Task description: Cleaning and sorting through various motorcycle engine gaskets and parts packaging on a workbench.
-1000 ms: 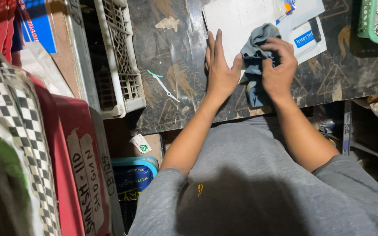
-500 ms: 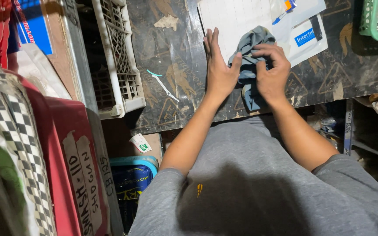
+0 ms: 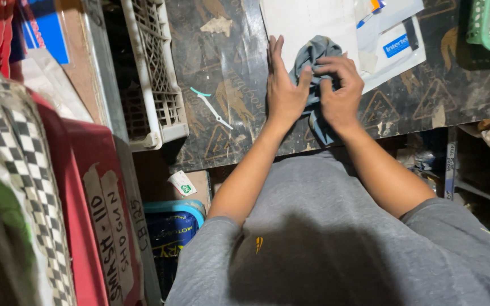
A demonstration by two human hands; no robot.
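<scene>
Head view, read from left to right with the dark worktop [image 3: 239,85] as the landmark. Off the worktop's left edge I see a red case [image 3: 80,226] with taped labels, and beside it a white slatted crate [image 3: 154,73] whose near corner overlaps the worktop's left margin. On the worktop just right of the crate lies a small white plastic tool with a green tip [image 3: 211,107], well apart from my hands. Below the worktop's front edge, toward its left end, a blue container [image 3: 174,226] sits on the floor. Near the middle of the worktop my left hand [image 3: 283,90] lies flat and unclenched, fingers straight and together, its thumb side touching the grey-blue cloth [image 3: 312,59]. The cloth is bunched between the two hands, its upper part resting on the white paper sheets [image 3: 313,20] at the worktop's far side, its lower tail trailing toward the front edge. My right hand [image 3: 341,90] is curled over the cloth, fingertips pinching a fold of it. At the worktop's far right corner stands a green basket [image 3: 474,28], well apart from the cloth.
</scene>
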